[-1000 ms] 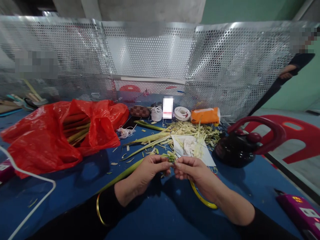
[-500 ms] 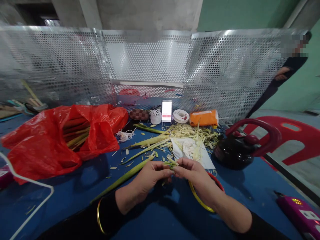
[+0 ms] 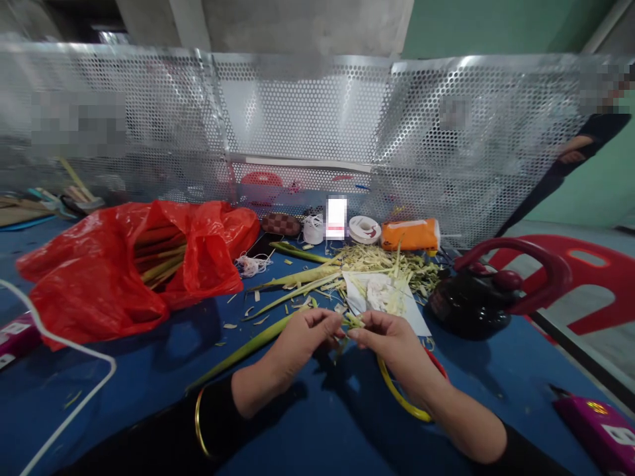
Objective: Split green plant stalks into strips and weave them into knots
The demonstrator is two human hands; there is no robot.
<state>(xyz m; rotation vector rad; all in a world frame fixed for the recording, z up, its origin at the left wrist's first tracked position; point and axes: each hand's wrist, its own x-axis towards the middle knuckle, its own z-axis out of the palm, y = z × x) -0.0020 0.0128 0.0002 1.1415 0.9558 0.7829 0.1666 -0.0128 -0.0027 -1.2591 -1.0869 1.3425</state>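
My left hand (image 3: 303,342) and my right hand (image 3: 385,338) meet above the blue table (image 3: 149,370), both pinched on a small folded piece of green leaf strip (image 3: 352,322). A long green leaf stalk (image 3: 238,355) runs from my left hand down to the left across the table. Under my right wrist lie a yellow ring and a red ring (image 3: 401,400). Just beyond my hands a white sheet (image 3: 387,297) carries pale leaf shreds.
A red plastic bag (image 3: 124,264) with more stalks lies at the left. A heap of leaf trimmings (image 3: 381,261), thread spools (image 3: 312,228), an orange pack (image 3: 409,233) and a black kettle with red handle (image 3: 476,297) stand behind. A perforated metal screen (image 3: 317,132) backs the table. A person stands far right.
My hands have stayed together on the leaf piece, shifting slightly right and turning it. The camera view moved a little; nothing else on the table changed.
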